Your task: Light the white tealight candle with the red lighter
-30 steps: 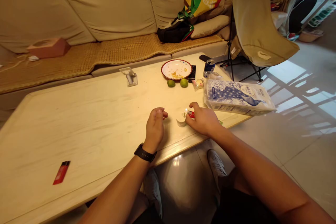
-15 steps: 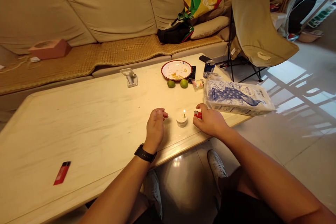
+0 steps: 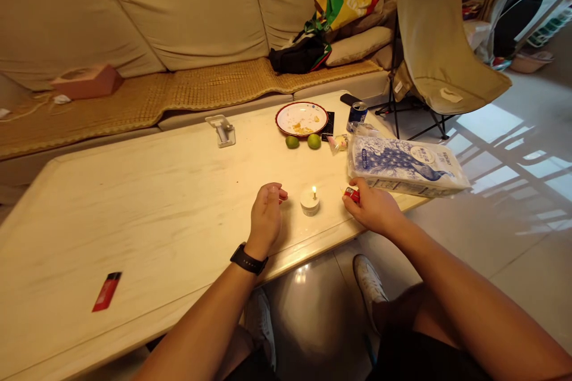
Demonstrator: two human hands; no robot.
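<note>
A small round white candle point(image 3: 310, 205) burns with a little flame near the front edge of the table point(image 3: 179, 190). To its right, my right hand point(image 3: 373, 205) is closed around a red lighter point(image 3: 353, 194), held apart from the candle, its metal top towards the wick. My left hand point(image 3: 267, 211) is on the candle's left without touching it. Its fingers are loosely curved and apart, with nothing seen in them. A black watch point(image 3: 248, 259) is on that wrist. Far to the left, a flat red object with a black end point(image 3: 107, 292) lies on the table.
A red-rimmed plate point(image 3: 301, 119) with food scraps stands farther back, two green limes point(image 3: 314, 141) before it. A wrapped tissue pack point(image 3: 402, 161) overhangs the table's right edge. Behind it is a blue can point(image 3: 356, 116). A white stand point(image 3: 221, 131) lies left of the plate.
My right hand has drawn back to the right from the candle with the lighter. The candle's flame now shows clearly. My left hand has stayed almost still.
</note>
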